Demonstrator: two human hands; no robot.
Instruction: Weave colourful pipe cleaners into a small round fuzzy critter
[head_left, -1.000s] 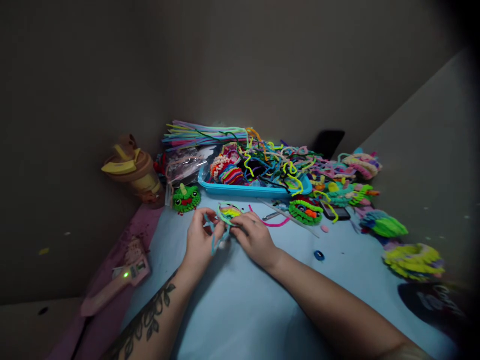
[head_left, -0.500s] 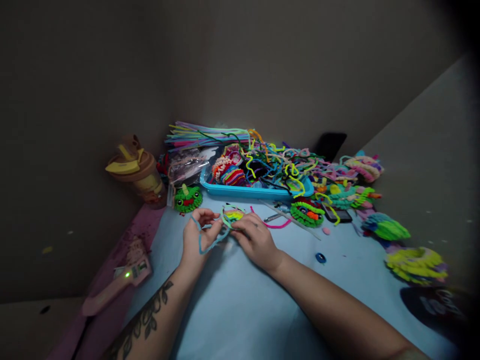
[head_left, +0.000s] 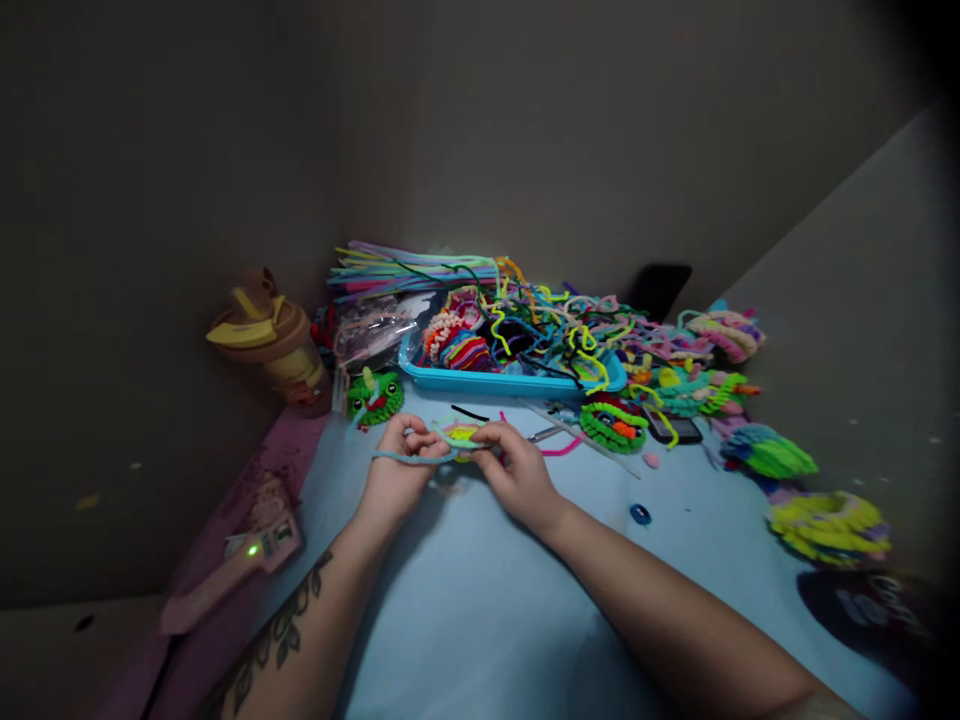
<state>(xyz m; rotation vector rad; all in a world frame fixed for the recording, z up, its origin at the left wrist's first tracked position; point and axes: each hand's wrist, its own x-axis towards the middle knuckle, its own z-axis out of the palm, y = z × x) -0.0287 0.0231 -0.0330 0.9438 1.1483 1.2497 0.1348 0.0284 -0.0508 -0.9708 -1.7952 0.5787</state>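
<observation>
Left hand (head_left: 397,470) pinches light blue pipe cleaner (head_left: 409,457); right hand (head_left: 517,470) pinches small coiled piece (head_left: 461,434), low over blue table (head_left: 465,600), near tray (head_left: 510,380). Stem looks light, bendy, fuzzy; best hold near coil, fingertips closed.

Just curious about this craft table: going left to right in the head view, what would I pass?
Brown cup → green creature → left hand → right hand → blue button → yellow-green coil.
</observation>
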